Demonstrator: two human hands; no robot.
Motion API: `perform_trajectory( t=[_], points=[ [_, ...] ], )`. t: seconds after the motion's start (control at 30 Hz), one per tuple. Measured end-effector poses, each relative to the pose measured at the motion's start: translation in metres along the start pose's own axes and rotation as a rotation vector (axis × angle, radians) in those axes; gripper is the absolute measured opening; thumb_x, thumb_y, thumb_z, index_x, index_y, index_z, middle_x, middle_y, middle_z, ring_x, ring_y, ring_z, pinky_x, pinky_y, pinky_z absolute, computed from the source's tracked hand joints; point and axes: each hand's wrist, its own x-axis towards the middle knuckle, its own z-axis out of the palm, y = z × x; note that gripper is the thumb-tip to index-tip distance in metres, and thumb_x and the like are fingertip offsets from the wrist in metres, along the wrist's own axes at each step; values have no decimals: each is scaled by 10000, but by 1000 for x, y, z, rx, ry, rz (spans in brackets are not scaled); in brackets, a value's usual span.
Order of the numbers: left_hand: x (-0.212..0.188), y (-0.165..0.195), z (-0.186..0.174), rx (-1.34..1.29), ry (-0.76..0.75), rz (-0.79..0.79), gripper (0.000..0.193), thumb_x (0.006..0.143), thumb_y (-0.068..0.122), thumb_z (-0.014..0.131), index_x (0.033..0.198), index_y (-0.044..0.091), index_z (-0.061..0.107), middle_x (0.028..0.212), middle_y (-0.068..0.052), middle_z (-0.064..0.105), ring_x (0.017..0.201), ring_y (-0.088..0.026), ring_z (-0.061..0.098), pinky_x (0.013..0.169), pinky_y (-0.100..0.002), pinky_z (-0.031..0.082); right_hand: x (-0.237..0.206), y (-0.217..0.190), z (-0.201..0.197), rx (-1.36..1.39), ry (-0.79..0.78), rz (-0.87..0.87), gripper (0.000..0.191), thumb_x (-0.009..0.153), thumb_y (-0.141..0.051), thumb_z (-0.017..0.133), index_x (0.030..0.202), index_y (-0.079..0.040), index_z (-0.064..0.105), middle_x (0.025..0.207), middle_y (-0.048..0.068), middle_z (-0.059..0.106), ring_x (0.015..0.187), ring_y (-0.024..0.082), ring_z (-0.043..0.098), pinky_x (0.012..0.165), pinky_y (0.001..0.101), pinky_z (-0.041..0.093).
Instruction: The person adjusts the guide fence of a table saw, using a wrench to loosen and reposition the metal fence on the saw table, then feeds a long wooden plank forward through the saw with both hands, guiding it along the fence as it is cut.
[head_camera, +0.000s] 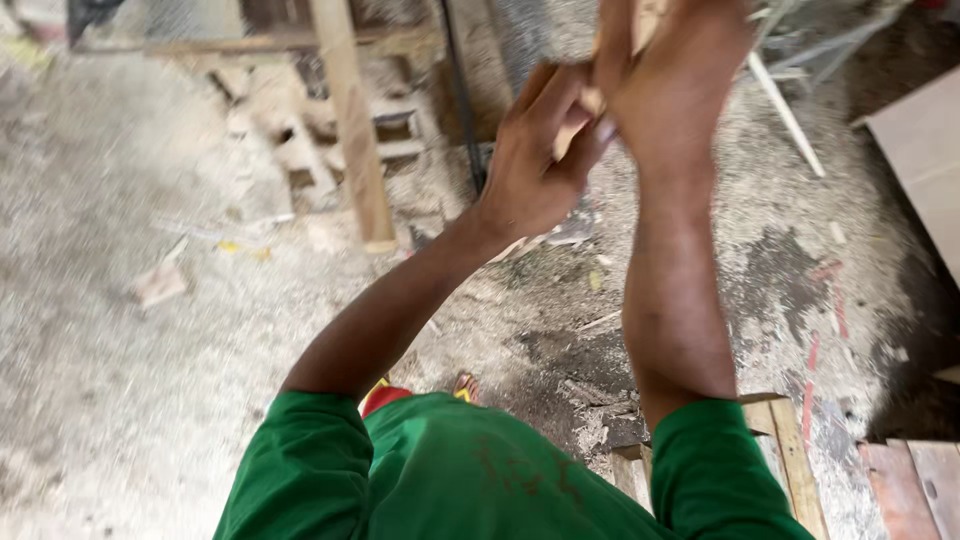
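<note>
Both my hands are raised together at the top centre of the head view. My left hand (535, 150) and my right hand (675, 75) close around a pale wooden piece (572, 128) that shows between the fingers and runs up out of frame. Motion blur hides its full shape. My green sleeves fill the bottom of the view.
The floor is covered in sawdust and wood scraps. A slanting wooden post (352, 130) stands at upper centre with stacked offcuts (300, 130) beside it. A wooden frame (790, 460) sits at bottom right, a flat board (925, 150) at the right edge, white rods (785, 110) behind my hands.
</note>
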Motion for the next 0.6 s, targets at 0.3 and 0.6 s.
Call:
perform_trajectory(
  t=[0.3,0.6],
  points=[
    [-195,-121,-191,330,-426,-731,424,863,333,833,1172,73,705,1154,-163,632,931,-271,716,836,-398,611,-180,-149,209,600,-924,343,387,944,-155,739,1287,3,652,1208,226,709,982,282,761,853,379,626],
    [-283,-175,-400,537,-298,-906,417,861,296,813,1174,54,680,1123,-163,645,977,-330,691,870,-433,561,-200,-310,349,869,-1093,284,335,962,-153,732,1256,0,679,1184,204,730,999,271,776,834,355,636]
  ],
)
